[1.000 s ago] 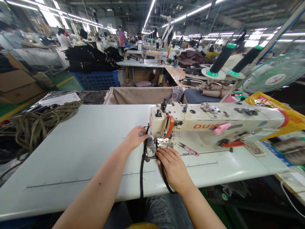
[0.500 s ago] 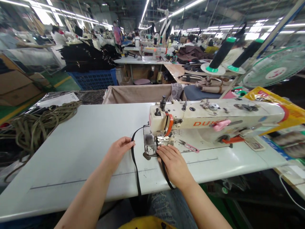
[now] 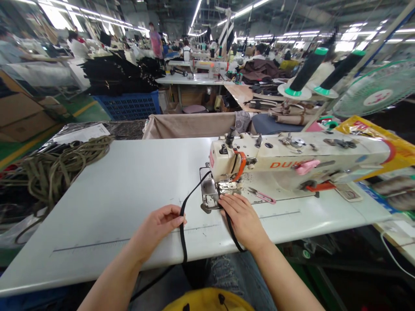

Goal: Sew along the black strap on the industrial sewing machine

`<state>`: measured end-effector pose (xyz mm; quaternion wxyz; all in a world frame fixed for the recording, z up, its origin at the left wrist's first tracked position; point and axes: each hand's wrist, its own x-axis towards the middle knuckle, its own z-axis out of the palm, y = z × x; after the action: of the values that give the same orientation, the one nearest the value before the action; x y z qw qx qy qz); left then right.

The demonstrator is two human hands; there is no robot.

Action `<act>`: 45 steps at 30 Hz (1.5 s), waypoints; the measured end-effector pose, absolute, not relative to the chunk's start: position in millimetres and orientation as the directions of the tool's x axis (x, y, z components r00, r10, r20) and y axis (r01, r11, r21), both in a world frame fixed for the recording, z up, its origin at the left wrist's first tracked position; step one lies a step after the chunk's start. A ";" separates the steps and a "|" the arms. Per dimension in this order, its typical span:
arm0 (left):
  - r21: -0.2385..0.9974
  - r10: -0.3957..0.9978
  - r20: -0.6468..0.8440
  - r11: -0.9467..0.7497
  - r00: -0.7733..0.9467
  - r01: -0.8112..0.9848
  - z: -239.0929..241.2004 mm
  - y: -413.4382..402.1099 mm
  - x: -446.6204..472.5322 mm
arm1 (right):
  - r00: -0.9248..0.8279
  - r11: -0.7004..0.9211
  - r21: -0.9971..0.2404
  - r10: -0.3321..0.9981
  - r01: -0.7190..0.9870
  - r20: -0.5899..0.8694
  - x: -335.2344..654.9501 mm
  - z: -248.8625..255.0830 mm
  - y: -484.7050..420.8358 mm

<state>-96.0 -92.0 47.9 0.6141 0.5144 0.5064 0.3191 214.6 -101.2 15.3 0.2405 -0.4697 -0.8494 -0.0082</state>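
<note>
**Black strap (image 3: 183,246) at the sewing machine (image 3: 327,149), both hands on it**

OK so, nearest first: there's a bit of something yellow (image 3: 207,301) at the bottom, with ripped jeans (image 3: 231,276) just past it. Two runs of the black strap hang over the near edge of the desk (image 3: 145,172); can't tell if they join up below.

The left hand (image 3: 165,222) has the left run pinched between thumb and fingers, other fingers loosely curled, a little left of the machine. From there that run goes up and right to the far left side of the machine head. The right hand (image 3: 241,218) is laid out nearly flat, fingertips on the right run right by the presser foot (image 3: 228,185). Can't see whether its thumb is gripping anything.

A ruler line (image 3: 92,244) is marked along the desk, and pink-handled snips (image 3: 263,197) lie on the machine bed, just right of the right hand. Tangled olive straps (image 3: 73,162) are piled off to the left.

Farther back: a beige cloth bin (image 3: 194,126) behind the desk, a blue crate (image 3: 128,106) heaped with black pieces (image 3: 112,73), and someone standing in a pink top (image 3: 156,45).
</note>
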 end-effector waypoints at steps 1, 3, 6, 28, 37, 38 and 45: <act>0.952 0.908 -0.307 0.287 0.285 0.110 46.9 -94.5 -95.9 | -0.446 0.560 -0.207 0.793 0.803 0.414 214.7 15.8 -101.1; 0.948 0.904 -0.317 0.310 0.288 0.070 44.9 -99.0 -95.5 | -0.453 0.562 -0.193 0.790 0.804 0.413 215.1 16.0 -100.6; 0.943 0.900 -0.321 0.332 0.294 0.012 44.0 -104.7 -94.0 | -0.460 0.563 -0.176 0.788 0.808 0.410 216.1 15.1 -99.5; 0.854 0.813 -0.430 0.507 0.393 -0.114 42.5 -120.7 -92.7 | -0.064 0.117 -0.064 0.843 0.991 0.534 316.2 2.8 -100.3; 0.858 0.800 -0.465 0.513 0.380 -0.031 44.8 -126.1 -89.6 | 0.094 0.011 -0.210 0.871 0.978 0.481 284.8 12.5 -120.4; 0.855 0.803 -0.475 0.518 0.361 -0.029 43.5 -127.0 -89.2 | 0.134 0.020 -0.328 0.889 0.944 0.438 274.3 16.3 -124.5; 0.841 0.804 -0.486 0.537 0.342 -0.068 38.0 -133.6 -86.2 | -0.143 0.126 -0.761 0.989 0.637 0.044 179.5 56.5 -153.7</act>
<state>-86.2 -133.6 38.0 0.7274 0.3766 0.4891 0.2997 179.5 -153.7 56.5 0.2896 -0.5871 -0.6922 0.3037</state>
